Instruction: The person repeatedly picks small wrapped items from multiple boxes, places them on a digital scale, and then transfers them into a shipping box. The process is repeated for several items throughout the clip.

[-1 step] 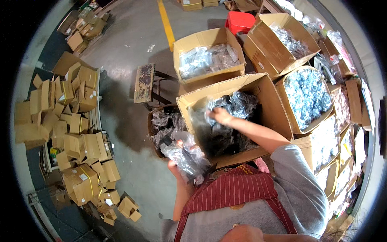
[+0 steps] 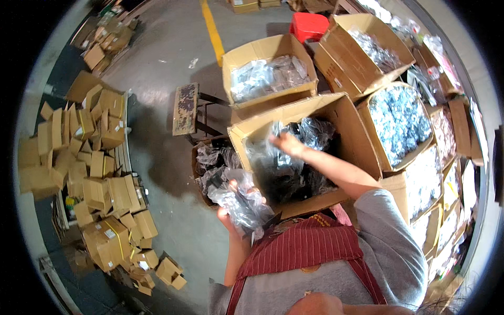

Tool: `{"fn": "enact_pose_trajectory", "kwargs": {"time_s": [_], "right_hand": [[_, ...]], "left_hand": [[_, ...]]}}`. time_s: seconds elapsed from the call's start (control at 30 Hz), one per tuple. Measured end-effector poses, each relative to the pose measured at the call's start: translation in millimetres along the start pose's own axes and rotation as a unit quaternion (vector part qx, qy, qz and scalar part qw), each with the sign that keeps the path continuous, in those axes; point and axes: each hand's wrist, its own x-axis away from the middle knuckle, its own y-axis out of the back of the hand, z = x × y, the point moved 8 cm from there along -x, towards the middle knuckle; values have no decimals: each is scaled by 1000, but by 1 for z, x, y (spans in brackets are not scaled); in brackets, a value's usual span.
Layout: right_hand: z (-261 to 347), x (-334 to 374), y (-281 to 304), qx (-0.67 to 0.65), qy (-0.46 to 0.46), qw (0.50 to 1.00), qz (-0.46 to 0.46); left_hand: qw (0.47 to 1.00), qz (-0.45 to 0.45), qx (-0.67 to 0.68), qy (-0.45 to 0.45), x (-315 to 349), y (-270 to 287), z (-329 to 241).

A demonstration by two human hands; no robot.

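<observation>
Clear plastic bags: in the left hand, fingers curled around them, just outside the large box's near left corner. Right hand: inside the box's outline, nearer its left edge, fingers partly bent at another clear bag; whether they grip it, cannot tell. Change since the previous view: slight. That bag looks less blurred; both hands keep their places, so handling stands at the same stage. Beyond the far edge: second box, bags inside; off the left edge: worn bench
</observation>
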Motion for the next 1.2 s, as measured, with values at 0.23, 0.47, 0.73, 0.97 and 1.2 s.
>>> {"fn": "enact_pose_trajectory", "kwargs": {"time_s": [0.23,0.47,0.73,0.97,1.2], "right_hand": [[69,120,72,-340,-123,921,143],[89,271,164,-431,37,898,-78],[30,438,208,-45,-31,904,-424],[-33,629,187,158,-78,808,-563],[-134,754,159,177,-109,748,-631]], "left_hand": [[990,-9,51,131,-90,-27,29],[958,-15,-227,174,-132,-62,107],[878,21,-186,442,-75,-99,285],[821,11,-140,554,40,-114,451],[821,52,-239,515,140,-135,577]]}}
